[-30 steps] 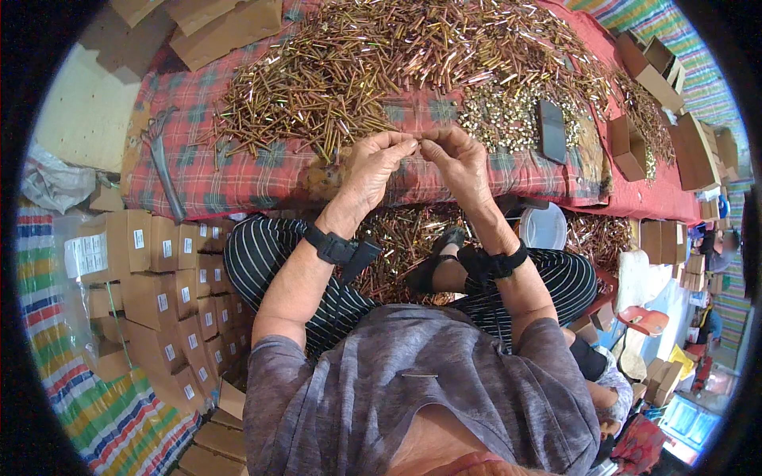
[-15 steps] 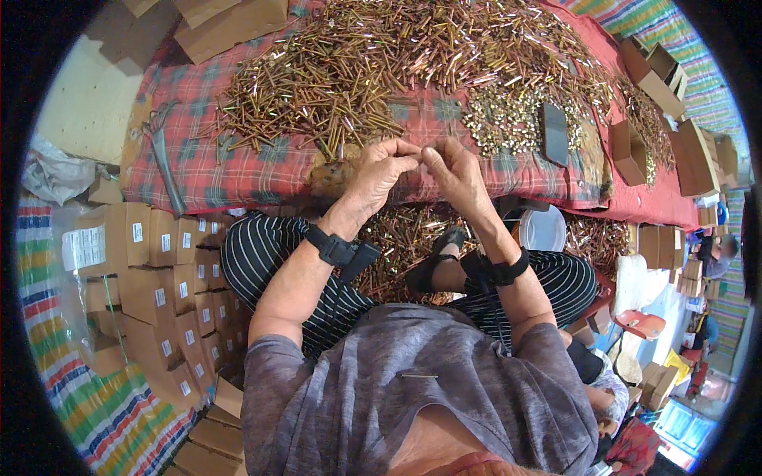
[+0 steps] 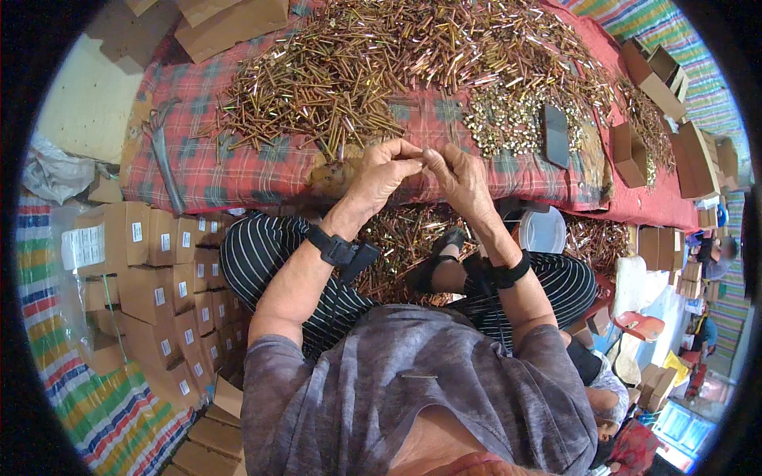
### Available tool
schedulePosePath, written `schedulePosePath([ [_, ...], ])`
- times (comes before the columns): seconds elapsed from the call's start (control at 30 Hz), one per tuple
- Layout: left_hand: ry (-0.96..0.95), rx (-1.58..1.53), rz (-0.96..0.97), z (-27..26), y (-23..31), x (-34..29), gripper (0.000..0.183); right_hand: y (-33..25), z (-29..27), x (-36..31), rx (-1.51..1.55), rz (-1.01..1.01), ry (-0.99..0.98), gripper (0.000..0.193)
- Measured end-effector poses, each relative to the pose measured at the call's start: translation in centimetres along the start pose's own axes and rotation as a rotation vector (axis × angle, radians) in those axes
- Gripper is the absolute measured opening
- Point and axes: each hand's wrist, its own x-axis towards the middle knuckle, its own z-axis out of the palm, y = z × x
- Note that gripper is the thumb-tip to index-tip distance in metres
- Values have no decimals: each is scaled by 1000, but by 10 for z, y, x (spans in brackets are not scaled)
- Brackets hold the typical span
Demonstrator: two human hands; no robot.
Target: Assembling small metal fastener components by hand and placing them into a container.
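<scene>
My left hand [image 3: 379, 178] and my right hand [image 3: 464, 184] meet fingertip to fingertip over the near edge of the red plaid cloth [image 3: 270, 181]. The left thumb and forefinger pinch a thin, copper-coloured bolt [image 3: 414, 157], mostly hidden by fingers. At its right end the right thumb and forefinger are pinched together; whatever they hold is too small to make out. Beyond my hands lies a big heap of long copper-coloured bolts [image 3: 317, 95]. A spread of small, shiny, nut-like pieces [image 3: 500, 123] lies beyond my right hand.
A dark phone [image 3: 555, 136] lies beside the small pieces. A grey strap-like strip [image 3: 165, 163] hangs over the cloth at left. Stacked cartons [image 3: 147, 293] stand at my left, open boxes [image 3: 629, 155] at the far right. More bolts [image 3: 397, 238] lie below, between my legs.
My right hand has shifted slightly right and its fingers have turned a little at the pinch. My left hand stays almost in place.
</scene>
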Motion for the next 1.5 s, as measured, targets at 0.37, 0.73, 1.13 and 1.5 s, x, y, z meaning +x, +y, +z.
schedulePosePath([
  [0.37, 188, 1062, 433, -25, -1, 53, 14, 42, 32, 89, -239, -60, 100, 22],
  [0.73, 341, 1559, 386, -14, -15, 97, 28, 70, 69, 118, -353, -250, 92, 27],
  [1.13, 295, 1594, 406, -18, -13, 100, 29, 96, 20, 150, -456, 82, 270, 21],
  [1.5, 95, 1598, 433, -14, -21, 94, 18, 77, 16, 128, -486, 68, 9, 18],
])
